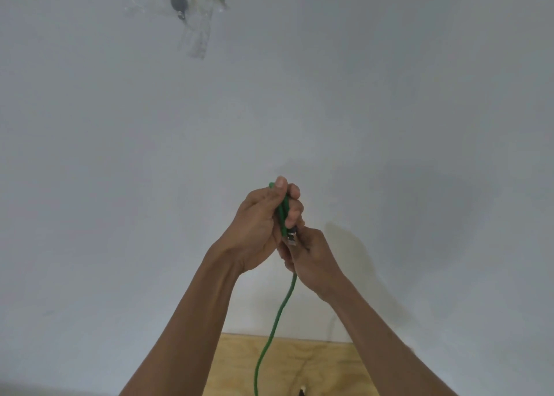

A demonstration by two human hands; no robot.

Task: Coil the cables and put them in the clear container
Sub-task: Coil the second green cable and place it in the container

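A green braided cable (277, 320) hangs from my raised hands down past the frame's bottom edge. My left hand (260, 227) grips a few folded loops of it, fingers curled round them, thumb on top. Just below and to the right, my right hand (311, 257) pinches the cable near its silver plug (291, 239). Both hands are held up in front of a pale wall. No clear container shows in this view.
A light plywood tabletop (314, 365) shows at the bottom centre, with a small dark and white object (302, 391) at its lower edge. High on the wall (389, 95), a dark round item (177, 2) is stuck under clear tape.
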